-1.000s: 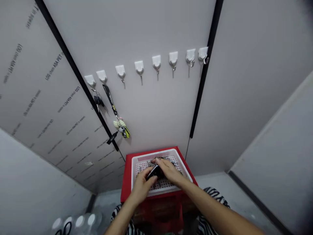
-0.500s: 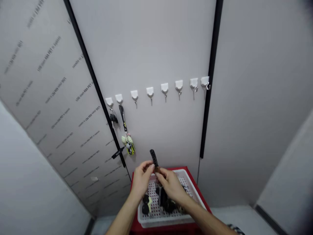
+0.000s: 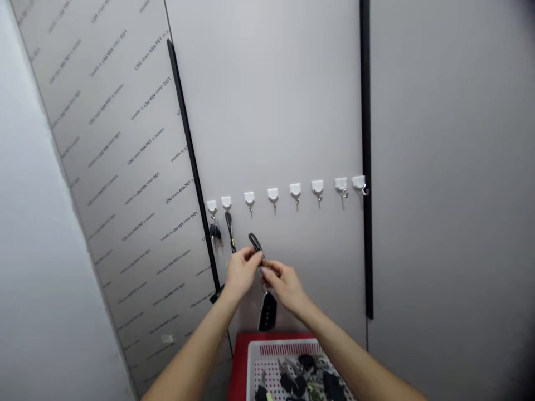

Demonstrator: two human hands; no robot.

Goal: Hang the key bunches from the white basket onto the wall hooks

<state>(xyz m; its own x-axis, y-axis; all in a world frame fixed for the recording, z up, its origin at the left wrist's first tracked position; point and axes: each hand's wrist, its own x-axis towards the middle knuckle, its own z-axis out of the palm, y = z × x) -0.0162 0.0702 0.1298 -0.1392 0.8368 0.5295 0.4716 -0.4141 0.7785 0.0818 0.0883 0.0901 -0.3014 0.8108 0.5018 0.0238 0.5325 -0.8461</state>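
My left hand (image 3: 243, 273) pinches the dark strap (image 3: 254, 241) of a keychain, whose loop stands up above my fingers. Close beside it, my right hand (image 3: 286, 285) grips the lower end of the same strap. A black car key (image 3: 267, 312) dangles from a metal ring under my hands. On the panel behind is a row of white hooks (image 3: 273, 195). A bunch of keys (image 3: 215, 231) hangs on the leftmost hook, and a black lanyard (image 3: 230, 231) on the one beside it. My left hand hides the lanyard's lower part.
Below my hands a white perforated basket (image 3: 252, 362) holds several keys (image 3: 307, 379) on a red surface (image 3: 239, 362). Black vertical strips (image 3: 190, 145) run along the panel's sides. A printed panel (image 3: 125, 167) stands at the left.
Both hands have risen from above the basket toward the hooks, carrying the keychain. The car key now hangs free below them. The view has tilted and shifted.
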